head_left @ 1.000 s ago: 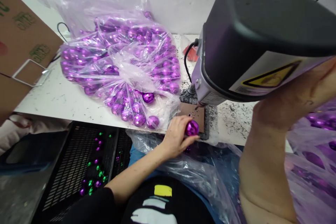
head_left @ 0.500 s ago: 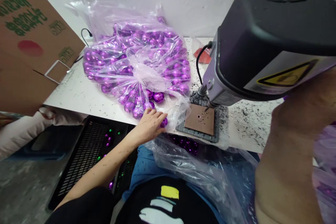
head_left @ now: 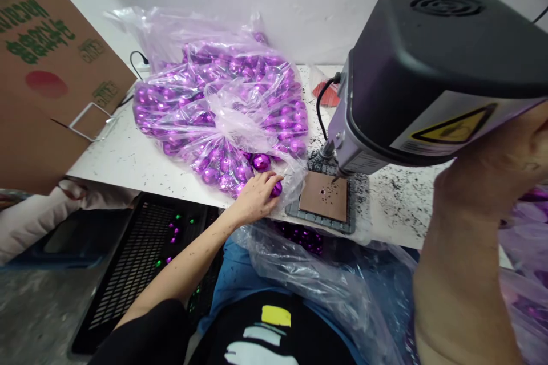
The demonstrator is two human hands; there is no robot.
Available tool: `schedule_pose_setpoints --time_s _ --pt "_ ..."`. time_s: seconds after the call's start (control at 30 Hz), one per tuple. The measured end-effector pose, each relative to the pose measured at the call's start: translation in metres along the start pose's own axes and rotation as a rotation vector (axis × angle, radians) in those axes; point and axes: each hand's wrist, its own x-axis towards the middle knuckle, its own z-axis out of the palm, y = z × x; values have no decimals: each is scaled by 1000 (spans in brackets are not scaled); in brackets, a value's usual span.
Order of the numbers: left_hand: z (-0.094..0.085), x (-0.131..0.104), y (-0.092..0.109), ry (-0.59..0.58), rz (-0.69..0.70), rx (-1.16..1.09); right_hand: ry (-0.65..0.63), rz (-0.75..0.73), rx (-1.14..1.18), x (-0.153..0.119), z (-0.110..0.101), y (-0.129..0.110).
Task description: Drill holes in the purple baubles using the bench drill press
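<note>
My left hand (head_left: 258,197) is closed with its fingertips on a shiny purple faceted ball (head_left: 276,189), just above the white table's front edge. Behind it lies a clear plastic bag (head_left: 231,117) full of purple balls, and one loose ball (head_left: 261,162) shows at its mouth. To the right stands a black and grey drill press (head_left: 428,80) with its bit over a brown square plate (head_left: 323,196) that has a small hole. My right hand (head_left: 509,151) is raised on the far side of the machine head, which hides its fingers.
A cardboard box (head_left: 51,85) stands at the left, near another person's sleeve (head_left: 29,228). Below is a black crate (head_left: 128,262) with a few green and purple bits. Dark shavings cover the white table (head_left: 398,199). Clear plastic (head_left: 317,274) drapes over my lap.
My left hand has shifted right and slightly away from me, toward the plate, carrying the purple ball. My right hand stays by the machine head; the view has tilted slightly.
</note>
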Motion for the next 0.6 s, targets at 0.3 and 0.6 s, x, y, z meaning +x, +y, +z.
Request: schedule_pose_setpoints --time_s 0.3,0.6 --pt "-15 11 3 389 -280 -575 29 -6 -200 8 3 0" --pt "-10 -7 71 -170 -460 -1938 24 -6 -140 4 7 -5"
